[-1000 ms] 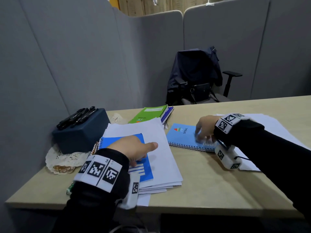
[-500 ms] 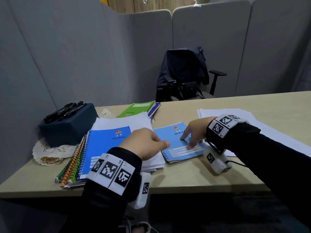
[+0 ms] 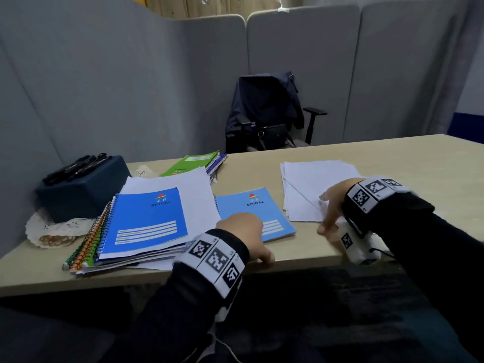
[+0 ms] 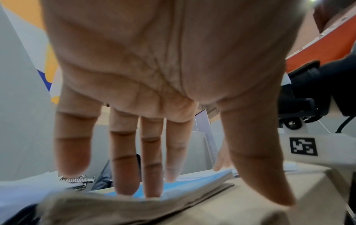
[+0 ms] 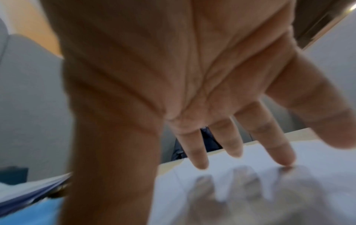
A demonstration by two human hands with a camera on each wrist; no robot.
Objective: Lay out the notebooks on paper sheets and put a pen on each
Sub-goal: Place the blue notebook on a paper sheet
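A light blue spiral notebook (image 3: 255,209) lies on the bare table near the front edge. My left hand (image 3: 243,237) rests on its near left corner. In the left wrist view the fingers (image 4: 150,167) are straight and press down on the blue cover (image 4: 192,185). My right hand (image 3: 331,208) is spread over the near edge of a loose pile of white paper sheets (image 3: 311,182). Its straight fingertips (image 5: 281,155) touch the top sheet (image 5: 289,190). Several black pens (image 3: 76,166) lie on a dark blue box (image 3: 83,192) at the far left.
A stack of spiral notebooks topped by a darker blue one (image 3: 146,221) lies on white paper at the left. A green notebook (image 3: 193,162) sits behind it. A lace doily (image 3: 52,231) lies under the box. Grey partitions stand around the table; a chair with a jacket (image 3: 264,113) stands beyond.
The light blue notebook slid toward the table's near edge. My right hand left it and moved right onto the paper pile. My left hand moved from the stack onto the light blue notebook.
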